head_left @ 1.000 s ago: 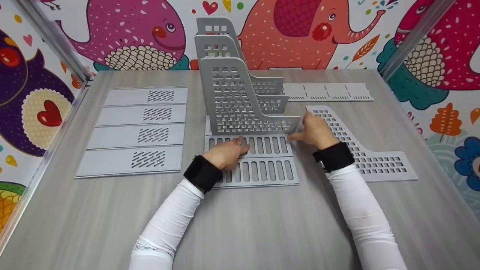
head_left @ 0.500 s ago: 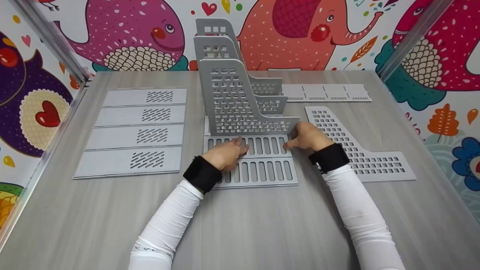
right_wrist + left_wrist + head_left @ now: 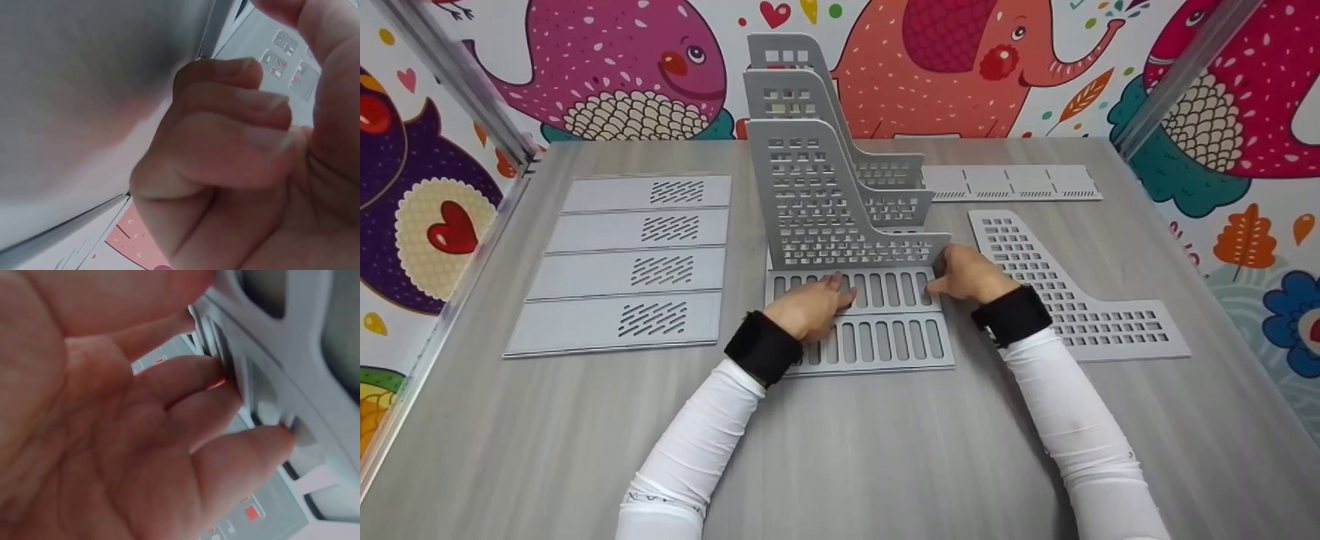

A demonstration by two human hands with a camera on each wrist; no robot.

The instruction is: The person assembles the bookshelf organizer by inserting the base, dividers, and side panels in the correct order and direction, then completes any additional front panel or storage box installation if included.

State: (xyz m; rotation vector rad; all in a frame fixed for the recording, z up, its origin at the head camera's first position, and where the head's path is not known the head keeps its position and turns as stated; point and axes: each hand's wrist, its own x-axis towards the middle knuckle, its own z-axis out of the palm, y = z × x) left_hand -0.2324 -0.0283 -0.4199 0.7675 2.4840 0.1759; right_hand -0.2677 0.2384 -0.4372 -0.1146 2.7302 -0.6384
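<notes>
In the head view, a grey perforated L-shaped side panel (image 3: 810, 199) stands upright on a slotted base panel (image 3: 889, 291), with two similar panels (image 3: 791, 97) behind it. My left hand (image 3: 808, 309) rests on the slotted base, its fingertips touching the slots, as the left wrist view (image 3: 169, 433) also shows. At the upright panel's low front corner, my right hand (image 3: 969, 274) grips the edge, thumb in front and fingers partly hidden behind. The right wrist view shows curled fingers (image 3: 225, 146) beside the panel (image 3: 298, 67).
Left of the base lie several grey slatted panels (image 3: 630, 270) side by side. To the right, another L-shaped panel (image 3: 1117, 324) lies flat, and a white strip panel (image 3: 1012, 184) lies behind. Printed walls (image 3: 945, 90) border the table (image 3: 847, 465).
The front upright panel has shifted slightly left on the base. My right hand has moved left, in to its front corner. My left hand has stayed on the slotted base.
</notes>
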